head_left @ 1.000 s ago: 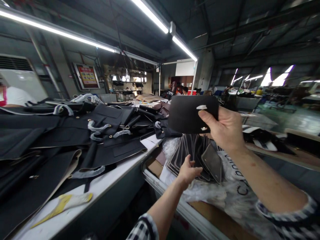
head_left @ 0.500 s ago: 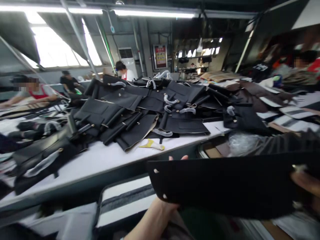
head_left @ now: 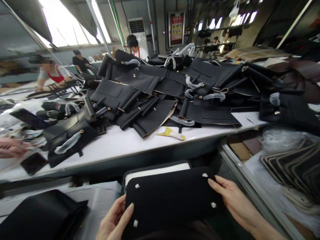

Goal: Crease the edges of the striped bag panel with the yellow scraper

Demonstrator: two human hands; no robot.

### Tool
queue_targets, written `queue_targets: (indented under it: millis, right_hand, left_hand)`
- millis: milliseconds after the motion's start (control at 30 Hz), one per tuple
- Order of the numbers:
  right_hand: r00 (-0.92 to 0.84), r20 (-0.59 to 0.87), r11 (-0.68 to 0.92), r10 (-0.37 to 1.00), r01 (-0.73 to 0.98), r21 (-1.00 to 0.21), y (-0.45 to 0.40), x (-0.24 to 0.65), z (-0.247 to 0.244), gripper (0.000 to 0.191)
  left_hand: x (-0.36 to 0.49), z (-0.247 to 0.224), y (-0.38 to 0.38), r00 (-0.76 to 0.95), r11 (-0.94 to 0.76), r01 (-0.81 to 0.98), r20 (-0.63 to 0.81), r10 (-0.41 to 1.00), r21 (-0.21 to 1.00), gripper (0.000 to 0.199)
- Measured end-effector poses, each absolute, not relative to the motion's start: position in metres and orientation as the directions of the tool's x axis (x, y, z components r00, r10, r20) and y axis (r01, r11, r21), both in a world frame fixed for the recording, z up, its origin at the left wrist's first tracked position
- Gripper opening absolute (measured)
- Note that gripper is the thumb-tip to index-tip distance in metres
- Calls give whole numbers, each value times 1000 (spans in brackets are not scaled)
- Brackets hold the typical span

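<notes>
Between my two hands is a flat black panel with rounded corners and a small whitish tab near each corner. My left hand grips its left edge, thumb on top. At the right edge my right hand pinches it near the upper corner, thumb on the face and fingers behind. Just beyond the panel, partly hidden by it, lies a black-edged piece with a white strip. The panel's lower edge runs into dark shadow at the bottom of the view.
A large pile of black bag pieces with wrapped handles covers the white table. A yellow-and-white tool lies at its edge. At right, a bin stands near stacked black panels. Folded black material lies lower left. Co-workers sit beyond.
The black panel has moved left and lower, now level in front of me. My right hand has come inward with it. The view has shifted down and slightly left.
</notes>
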State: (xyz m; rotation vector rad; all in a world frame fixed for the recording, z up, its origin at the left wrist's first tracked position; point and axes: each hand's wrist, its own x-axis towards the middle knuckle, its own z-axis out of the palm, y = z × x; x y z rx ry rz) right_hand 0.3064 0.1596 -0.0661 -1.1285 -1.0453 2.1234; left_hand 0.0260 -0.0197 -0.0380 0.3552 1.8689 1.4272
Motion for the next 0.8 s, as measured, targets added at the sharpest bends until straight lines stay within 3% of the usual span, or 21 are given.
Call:
queue_targets:
  millis: [133, 333, 533, 800]
  right_hand:
    - [-524, -457, -485, 718, 94, -869, 170, 282, -71, 41]
    - [-427, -578, -582, 695, 139, -801, 182, 259, -75, 32]
    - [-313, -562, -513, 765, 232, -827, 193, 248, -86, 38]
    - [-292, -576, -507, 764, 282, -815, 200, 244, -101, 43]
  left_hand:
    - [1, -38, -17, -677, 357, -227, -410, 611, 906, 48]
    - [-41, -48, -14, -635, 403, -206, -435, 639, 892, 43]
    - [-69, -77, -7, -614, 370, -214, -419, 669, 904, 52]
    - [-83, -86, 2, -637, 438, 23, -325, 699, 899, 62]
